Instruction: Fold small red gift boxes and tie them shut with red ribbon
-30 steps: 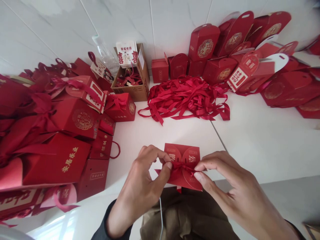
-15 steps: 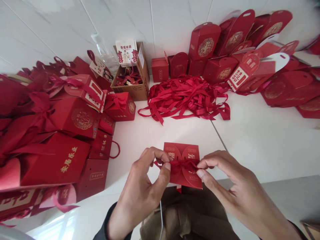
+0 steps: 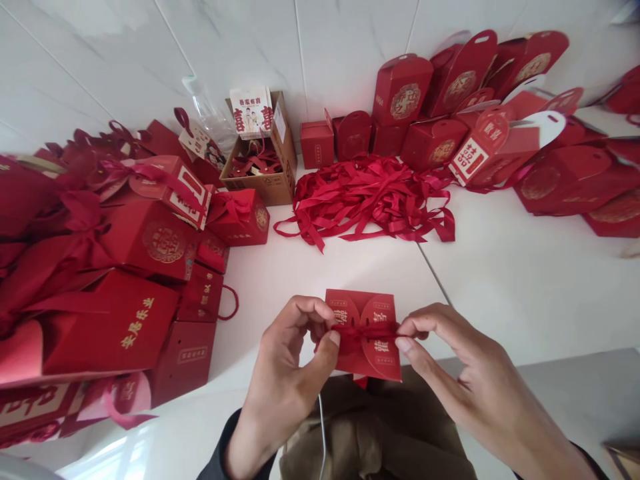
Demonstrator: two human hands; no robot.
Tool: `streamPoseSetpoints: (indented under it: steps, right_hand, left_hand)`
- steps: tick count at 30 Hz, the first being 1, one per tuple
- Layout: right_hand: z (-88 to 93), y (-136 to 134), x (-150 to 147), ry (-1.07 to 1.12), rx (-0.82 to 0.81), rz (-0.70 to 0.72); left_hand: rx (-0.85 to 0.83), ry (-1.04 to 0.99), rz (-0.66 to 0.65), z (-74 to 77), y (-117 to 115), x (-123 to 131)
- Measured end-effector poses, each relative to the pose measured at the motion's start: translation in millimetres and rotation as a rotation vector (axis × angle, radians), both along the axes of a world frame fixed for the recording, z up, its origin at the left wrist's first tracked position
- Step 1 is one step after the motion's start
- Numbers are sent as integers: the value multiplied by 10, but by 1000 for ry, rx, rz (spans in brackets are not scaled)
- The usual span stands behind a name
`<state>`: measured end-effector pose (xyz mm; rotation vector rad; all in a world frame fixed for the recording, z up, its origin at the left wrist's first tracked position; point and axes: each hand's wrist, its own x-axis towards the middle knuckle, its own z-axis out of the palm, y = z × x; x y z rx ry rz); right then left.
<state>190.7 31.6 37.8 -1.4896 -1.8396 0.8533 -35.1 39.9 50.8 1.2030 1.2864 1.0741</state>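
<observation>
A small red gift box with gold lettering and curved top flaps lies at the table's front edge. Across its top runs a dark red ribbon, tied or looped at the middle. My left hand pinches the ribbon at the box's left side between thumb and fingers. At the right side, my right hand pinches the ribbon the same way. Both hands hold it stretched over the box. The exact form of the knot is hard to make out. A short red end shows below the box.
Loose red ribbons lie heaped behind the hands on the white table. Finished-looking red boxes with bows are piled on the left. A cardboard box stands against the wall. More red boxes line the back right.
The ribbon is now pulled straighter and tighter across the box, with its loops smaller in the middle. The whole view has shifted slightly.
</observation>
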Motion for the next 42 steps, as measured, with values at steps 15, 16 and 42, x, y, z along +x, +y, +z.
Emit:
streamPoseSetpoints:
  steps: [15,16,42]
  right_hand:
    - [-21,35,62,66,-26,11]
    - [-16,38,65,62,-22,20]
    - [-35,-3,74,25,18,-9]
  left_hand:
    - [-10,227,17,-81,-78,-37]
    - [-1,216,28,-79,-88,-33]
    - [-96,45,148,-34,-57,22]
